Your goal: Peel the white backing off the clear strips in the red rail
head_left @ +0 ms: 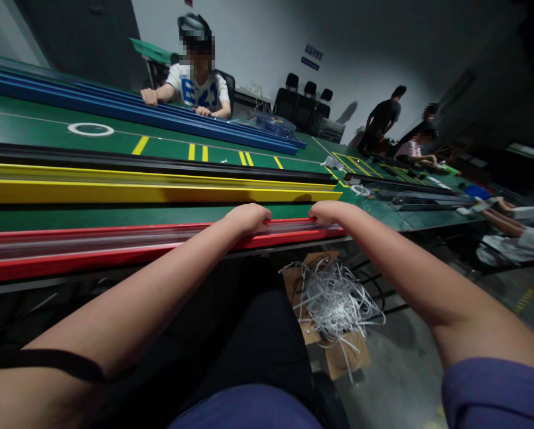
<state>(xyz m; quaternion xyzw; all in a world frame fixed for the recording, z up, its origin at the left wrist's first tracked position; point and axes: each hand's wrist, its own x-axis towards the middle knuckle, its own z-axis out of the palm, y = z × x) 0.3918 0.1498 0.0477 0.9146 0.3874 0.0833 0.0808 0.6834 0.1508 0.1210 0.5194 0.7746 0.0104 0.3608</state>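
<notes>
A long red plastic channel [115,257] lies along the near edge of the green table [115,217], with a clear strip [92,242] running inside it. My left hand [248,218] is curled over the channel's far wall, on the clear strip. My right hand [325,212] grips the same wall a short way to the right. Both fingers' tips are hidden behind the hands and the rail. Just beyond lies a yellow channel [160,192], with a black channel [151,159] behind it.
Blue channels [115,104] lie farther along the table, where a seated co-worker [198,89] has both hands on them. Below the table edge, white plastic offcuts [334,304] are heaped on cardboard [338,357]. Other people work at the right.
</notes>
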